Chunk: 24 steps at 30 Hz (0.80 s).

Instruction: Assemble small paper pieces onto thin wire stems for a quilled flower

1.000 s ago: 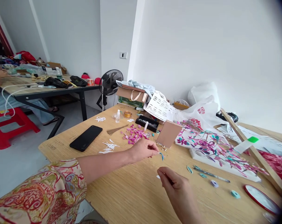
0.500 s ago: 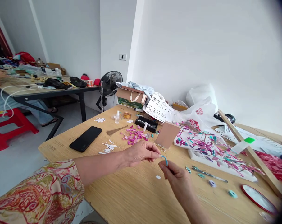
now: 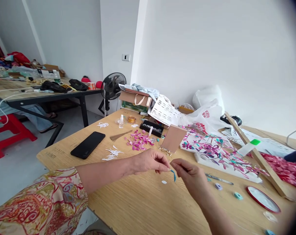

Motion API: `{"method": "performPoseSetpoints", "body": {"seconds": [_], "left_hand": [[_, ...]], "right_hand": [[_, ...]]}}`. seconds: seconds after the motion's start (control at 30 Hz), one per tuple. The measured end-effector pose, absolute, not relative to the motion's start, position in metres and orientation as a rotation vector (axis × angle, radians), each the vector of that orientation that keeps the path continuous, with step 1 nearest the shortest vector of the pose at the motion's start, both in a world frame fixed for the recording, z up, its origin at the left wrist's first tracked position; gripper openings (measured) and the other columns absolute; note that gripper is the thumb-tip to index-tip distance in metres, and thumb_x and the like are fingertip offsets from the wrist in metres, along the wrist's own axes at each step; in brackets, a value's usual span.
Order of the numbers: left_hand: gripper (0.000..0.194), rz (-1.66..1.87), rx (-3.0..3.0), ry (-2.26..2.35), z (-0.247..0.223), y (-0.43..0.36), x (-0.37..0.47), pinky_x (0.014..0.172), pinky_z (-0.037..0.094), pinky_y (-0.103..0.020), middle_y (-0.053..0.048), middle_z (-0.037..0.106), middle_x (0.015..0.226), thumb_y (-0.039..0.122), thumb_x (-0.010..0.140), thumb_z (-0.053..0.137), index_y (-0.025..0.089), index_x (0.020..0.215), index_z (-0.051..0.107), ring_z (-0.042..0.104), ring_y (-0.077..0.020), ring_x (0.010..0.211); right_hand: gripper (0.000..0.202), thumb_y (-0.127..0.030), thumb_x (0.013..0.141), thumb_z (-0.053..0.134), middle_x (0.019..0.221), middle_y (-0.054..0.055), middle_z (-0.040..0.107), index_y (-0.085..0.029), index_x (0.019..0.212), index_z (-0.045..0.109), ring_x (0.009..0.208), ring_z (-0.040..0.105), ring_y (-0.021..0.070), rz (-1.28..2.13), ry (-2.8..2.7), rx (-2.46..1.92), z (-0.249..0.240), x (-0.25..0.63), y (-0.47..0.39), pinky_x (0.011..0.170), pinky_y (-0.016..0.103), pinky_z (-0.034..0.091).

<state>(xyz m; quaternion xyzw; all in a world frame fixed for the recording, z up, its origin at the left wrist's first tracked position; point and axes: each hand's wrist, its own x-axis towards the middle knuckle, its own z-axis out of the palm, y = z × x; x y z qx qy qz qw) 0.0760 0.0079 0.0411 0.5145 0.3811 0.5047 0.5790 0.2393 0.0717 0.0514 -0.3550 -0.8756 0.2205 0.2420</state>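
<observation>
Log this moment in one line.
left hand: pinching slim curved blue piece; right hand: beside it; white oval piece: on tan wooden table

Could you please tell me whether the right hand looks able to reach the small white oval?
Probably yes: the white oval lies uncovered on the table, near the right hand. In this view the blue strip pinched in the left hand hangs between them, so it may need skirting.

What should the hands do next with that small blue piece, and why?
Probably ease the right hand down to steady the blue piece by its lower end: the left hand pinches only its upper end, the rest hangs below, and the right hand is close by. Whether the right hand holds anything fine is too small to tell.
</observation>
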Motion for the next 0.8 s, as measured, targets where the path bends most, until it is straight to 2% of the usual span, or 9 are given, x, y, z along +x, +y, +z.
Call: {"method": "performPoseSetpoints", "body": {"seconds": [0.07,0.2,0.33,0.43,0.53,0.67,0.8], "left_hand": [[0.014,1.273,1.130,0.897,0.039,0.008,0.075,0.051,0.034,-0.018,0.003,0.050,0.056,0.023,0.062,0.064,0.012,0.065,0.058,0.044,-0.0050,0.052],[0.011,1.372,1.153,1.081,0.028,0.016,0.074,0.049,0.033,-0.019,0.004,0.047,0.053,0.022,0.064,0.060,0.012,0.064,0.055,0.042,-0.0054,0.049],[0.004,1.274,1.565,1.294,0.026,0.019,0.074,0.056,0.034,-0.019,0.002,0.053,0.061,0.014,0.066,0.056,0.013,0.063,0.058,0.046,-0.0076,0.059],[0.002,1.107,1.686,1.205,0.033,0.016,0.074,0.057,0.034,-0.019,0.002,0.053,0.064,0.014,0.065,0.058,0.013,0.065,0.060,0.046,-0.0076,0.062],[0.005,0.989,1.465,0.982,0.040,0.011,0.073,0.053,0.034,-0.018,0.003,0.051,0.060,0.017,0.065,0.060,0.013,0.068,0.060,0.043,-0.0053,0.056],[0.014,1.125,1.182,0.854,0.041,0.007,0.072,0.052,0.033,-0.018,0.004,0.050,0.056,0.023,0.060,0.066,0.012,0.065,0.059,0.043,-0.0044,0.053],[0.016,1.267,1.080,0.916,0.033,0.011,0.072,0.049,0.032,-0.018,0.004,0.049,0.055,0.024,0.061,0.065,0.012,0.064,0.057,0.042,-0.0038,0.050]], "right_hand": [[0.031,-0.039,0.080,0.041,0.048,-0.003,0.047,-0.018,0.064,0.058,0.045,0.045,0.0102,0.673,-2.372,-0.967,0.035,0.237,0.065,0.043,0.018,0.035],[0.031,-0.035,0.083,0.037,0.049,-0.003,0.049,-0.018,0.068,0.058,0.046,0.046,0.0096,0.468,-2.434,-0.877,0.022,0.241,0.037,0.045,0.017,0.035],[0.031,-0.031,0.085,0.033,0.056,0.000,0.056,-0.020,0.070,0.058,0.048,0.050,0.0105,0.155,-2.519,-0.796,0.045,0.250,0.026,0.047,0.019,0.035],[0.030,-0.032,0.083,0.034,0.059,0.001,0.060,-0.021,0.070,0.060,0.049,0.052,0.0114,-0.013,-2.500,-0.869,0.066,0.253,0.041,0.046,0.019,0.034],[0.028,-0.033,0.081,0.038,0.062,0.000,0.061,-0.021,0.070,0.061,0.053,0.054,0.0115,0.131,-2.513,-0.899,0.071,0.251,0.061,0.049,0.019,0.037],[0.030,-0.035,0.081,0.040,0.054,-0.002,0.056,-0.019,0.065,0.059,0.050,0.051,0.0111,0.436,-2.494,-0.904,0.049,0.246,0.067,0.047,0.017,0.038],[0.033,-0.035,0.083,0.036,0.049,-0.002,0.051,-0.019,0.063,0.057,0.045,0.047,0.0100,0.423,-2.485,-0.867,0.026,0.244,0.044,0.043,0.017,0.035]]}}
